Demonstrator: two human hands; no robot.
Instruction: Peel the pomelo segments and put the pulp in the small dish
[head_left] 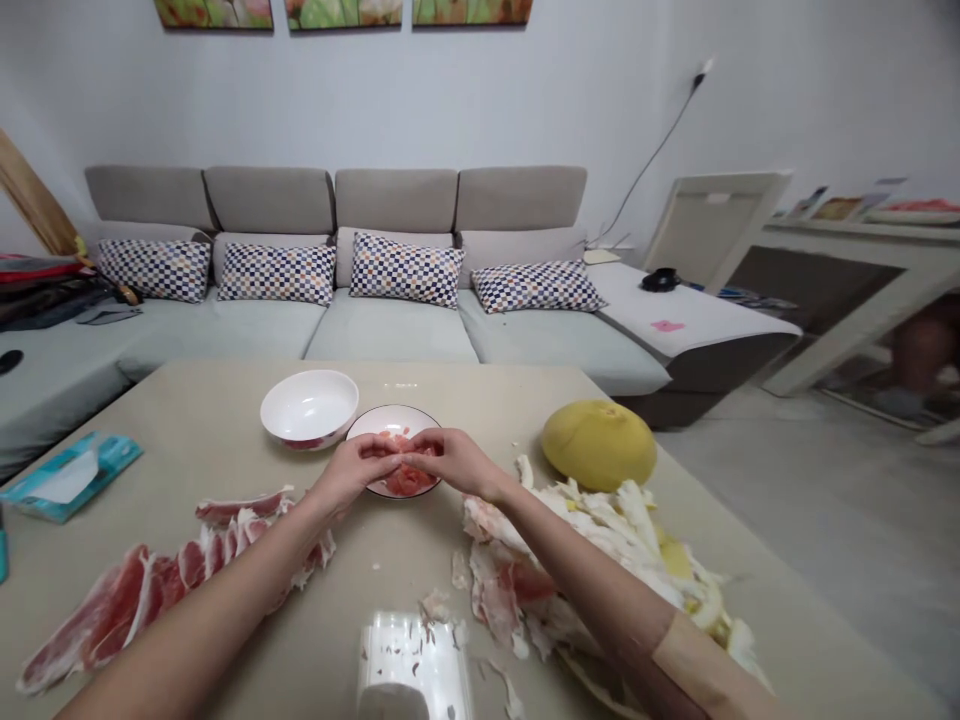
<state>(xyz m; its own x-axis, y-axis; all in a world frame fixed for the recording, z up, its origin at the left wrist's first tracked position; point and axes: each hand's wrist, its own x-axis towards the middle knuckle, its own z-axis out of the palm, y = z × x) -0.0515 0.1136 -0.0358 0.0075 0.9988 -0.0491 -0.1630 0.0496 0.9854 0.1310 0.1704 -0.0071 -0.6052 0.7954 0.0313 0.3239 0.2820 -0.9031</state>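
My left hand [354, 474] and right hand [463, 464] meet over the rimmed bowl [369, 424], fingers [384, 465] curled with tips nearly touching; I cannot tell whether a bit is pinched between them. Red pulp [409, 484] lies in that bowl, just beside the white bowl [311, 402]. On the table [465, 400], segments [154, 590] lie under my left arm, peel [600, 535] around my right, near the yellow fruit [598, 446].
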